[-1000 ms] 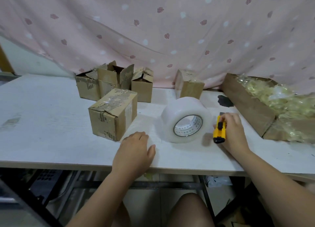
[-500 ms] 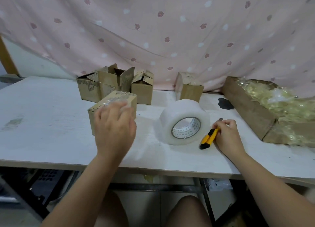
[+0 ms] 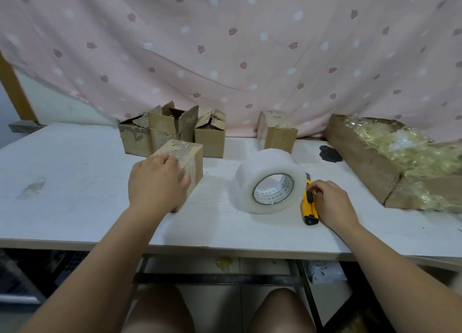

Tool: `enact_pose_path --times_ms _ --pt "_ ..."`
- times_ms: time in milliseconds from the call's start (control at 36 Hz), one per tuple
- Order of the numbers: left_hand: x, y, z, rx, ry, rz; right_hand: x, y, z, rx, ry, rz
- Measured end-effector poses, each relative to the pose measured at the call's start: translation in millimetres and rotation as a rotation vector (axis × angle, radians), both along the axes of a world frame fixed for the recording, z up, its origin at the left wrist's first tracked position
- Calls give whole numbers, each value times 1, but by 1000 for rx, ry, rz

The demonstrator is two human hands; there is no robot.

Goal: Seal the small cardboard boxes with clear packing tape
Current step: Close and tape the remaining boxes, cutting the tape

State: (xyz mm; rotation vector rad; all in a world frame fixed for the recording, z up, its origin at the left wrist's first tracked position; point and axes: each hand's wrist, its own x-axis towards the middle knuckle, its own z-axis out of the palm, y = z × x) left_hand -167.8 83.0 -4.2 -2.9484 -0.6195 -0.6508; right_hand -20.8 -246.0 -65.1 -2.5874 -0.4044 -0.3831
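Observation:
A small closed cardboard box (image 3: 186, 157) with tape across its top stands on the white table (image 3: 75, 182), left of centre. My left hand (image 3: 157, 182) grips it from the near side, fingers over the top and thumb on its right face. A big roll of clear packing tape (image 3: 268, 180) stands on its side in the middle. Just right of the roll lies a yellow and black utility knife (image 3: 309, 207), and my right hand (image 3: 331, 202) holds it against the table.
Three small boxes (image 3: 172, 132) with open, torn flaps stand in a cluster at the back. Another closed small box (image 3: 276, 132) stands behind the roll. A long cardboard tray (image 3: 370, 162) of yellowish plastic wrap fills the right side. A pink patterned curtain (image 3: 225, 57) hangs behind.
My left hand rose from the table's front edge, moved to the near box and took hold of it. My right hand laid the knife flat beside the roll.

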Motion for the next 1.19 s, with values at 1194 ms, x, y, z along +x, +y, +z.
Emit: enact_pose_path --times_ms 1194 --pt "90 -87 92 -371 -510 -496 -7 57 118 699 -75 369"
